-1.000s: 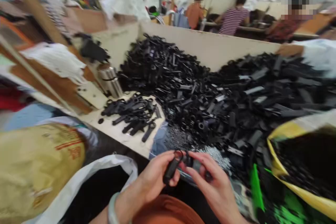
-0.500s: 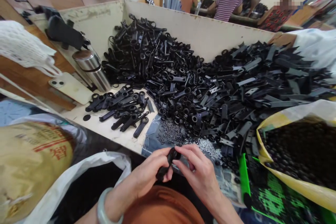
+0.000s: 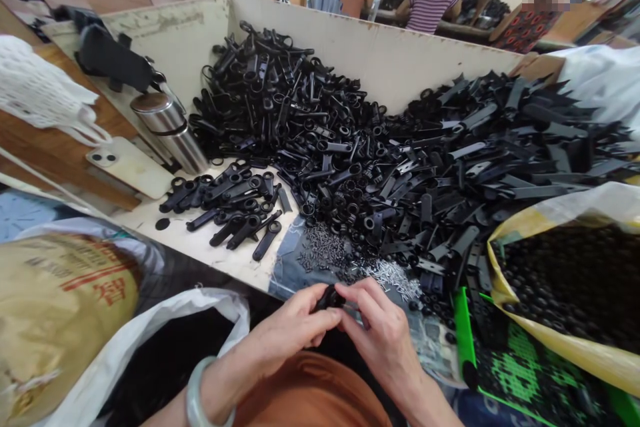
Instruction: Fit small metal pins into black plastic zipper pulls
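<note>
Between my two hands, close to my body, is a small black plastic part, mostly covered by the fingers. My left hand is closed around it, thumb across its near side. The fingertips of my right hand pinch at its right end; whether they hold a smaller piece too cannot be seen. Just beyond my hands lie silver pins and small dark grey pieces on a denim cloth. Several black handle-like parts with ring ends rest on the board to the left.
A large heap of black plastic parts fills the pale-walled bin. On the left stand a steel flask and a phone. A yellow-edged sack and green tray are at right, a white sack at lower left. Other people sit beyond.
The black part has turned in my hands and now shows less. My left thumb has come across it, and my right fingertips have closed in on its end. The view has shifted slightly.
</note>
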The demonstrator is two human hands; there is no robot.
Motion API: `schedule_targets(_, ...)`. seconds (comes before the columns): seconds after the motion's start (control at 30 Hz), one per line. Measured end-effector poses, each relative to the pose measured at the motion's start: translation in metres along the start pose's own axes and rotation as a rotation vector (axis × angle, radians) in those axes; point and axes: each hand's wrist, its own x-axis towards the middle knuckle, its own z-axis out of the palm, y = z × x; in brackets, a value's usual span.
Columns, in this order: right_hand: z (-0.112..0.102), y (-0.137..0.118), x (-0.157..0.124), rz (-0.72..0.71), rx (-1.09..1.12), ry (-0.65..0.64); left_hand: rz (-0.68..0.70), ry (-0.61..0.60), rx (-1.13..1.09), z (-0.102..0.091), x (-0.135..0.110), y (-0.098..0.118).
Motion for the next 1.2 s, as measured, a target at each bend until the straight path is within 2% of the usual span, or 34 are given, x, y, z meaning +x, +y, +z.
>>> schedule_targets(0.07, 0.001, 0.001, -0.003, -0.010, -0.014, 0.009, 0.021, -0.022, 0.092, 0.001, 0.002, -0.001)
schedule_targets(0.3, 0.001, 0.003, -0.008, 0.011, 0.056, -0.014, 0.117, 0.025, 0.318, 0.004, 0.006, -0.002)
schedule_targets(0.37, -0.004, 0.003, -0.006, 0.065, 0.134, -0.089, 0.100, -0.024, 0.281, 0.005, 0.003, -0.002)
schedule_targets(0.5, -0.017, 0.002, -0.010, 0.277, 0.381, -0.312, 0.069, -0.189, 0.072, 0.007, -0.005, 0.000)
schedule_targets(0.57, -0.019, 0.003, -0.017, 0.349, 0.477, -0.342, 0.085, -0.236, -0.007, 0.008, -0.009, 0.003)
schedule_targets(0.63, -0.013, 0.003, -0.025, 0.415, 0.512, -0.303, 0.133, -0.226, -0.010, 0.008, -0.012, 0.004)
schedule_targets(0.73, 0.007, 0.001, -0.032, 0.502, 0.521, -0.188, 0.187, -0.139, 0.111, 0.008, -0.017, 0.002)
schedule_targets(0.8, 0.022, -0.002, -0.032, 0.524, 0.550, -0.124, 0.203, -0.034, 0.252, 0.006, -0.018, -0.003)
schedule_targets(0.87, 0.033, -0.005, -0.029, 0.515, 0.593, -0.080, 0.276, 0.104, 0.441, 0.001, -0.018, -0.010)
schedule_targets(0.97, 0.039, -0.006, -0.018, 0.528, 0.649, 0.002, 0.415, 0.336, 0.759, -0.008, -0.017, -0.017)
schedule_targets(1.03, 0.039, -0.005, -0.010, 0.597, 0.704, 0.014, 0.431, 0.425, 0.908, -0.011, -0.016, -0.017)
schedule_targets(1.1, 0.039, -0.004, -0.001, 0.684, 0.780, -0.012, 0.409, 0.429, 0.923, -0.011, -0.017, -0.013)
schedule_targets(1.2, 0.040, 0.000, 0.009, 0.760, 0.852, -0.034, 0.281, 0.435, 0.685, -0.013, -0.018, -0.006)
